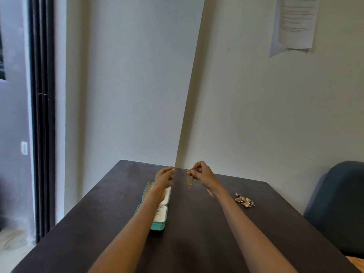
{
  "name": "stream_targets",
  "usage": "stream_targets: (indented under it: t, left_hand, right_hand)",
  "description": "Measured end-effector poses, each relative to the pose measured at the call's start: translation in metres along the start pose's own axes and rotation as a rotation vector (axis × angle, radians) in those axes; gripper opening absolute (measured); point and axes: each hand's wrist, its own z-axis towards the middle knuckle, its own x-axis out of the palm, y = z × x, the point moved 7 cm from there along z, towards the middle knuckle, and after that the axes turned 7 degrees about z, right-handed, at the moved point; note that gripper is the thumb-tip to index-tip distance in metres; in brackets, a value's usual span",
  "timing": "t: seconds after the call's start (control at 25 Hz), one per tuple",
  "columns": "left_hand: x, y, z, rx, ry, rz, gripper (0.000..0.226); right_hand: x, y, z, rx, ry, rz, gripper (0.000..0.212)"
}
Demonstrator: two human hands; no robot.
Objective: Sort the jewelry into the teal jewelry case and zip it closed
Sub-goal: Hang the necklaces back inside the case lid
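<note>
gold chain (189,179) pinched in right hand (202,174), apparently dangling

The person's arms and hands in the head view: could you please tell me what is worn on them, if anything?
Nothing shows on them. Both forearms are bare from the bottom edge of the picture up to the wrists: no sleeves, watch or bracelet. The left hand and right hand wear no gloves; any finger rings are too small to tell.

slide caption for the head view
Right hand holds a gold chain beside the open teal case.
</note>
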Motion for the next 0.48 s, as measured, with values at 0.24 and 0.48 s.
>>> stream_targets:
  t: [0.24, 0.48]
  left_hand:
    - [-0.100, 0.012, 0.032, -0.012, -0.178, 0.631, 0.044]
    - [-0.101, 0.052, 0.042, -0.200, 0.046, 0.664, 0.060]
  right_hand:
    - [0.046, -0.019, 0.009, 0.010, 0.123, -0.131, 0.012]
    - [0.086, -0.052, 0.012, 0.073, 0.207, -0.160, 0.016]
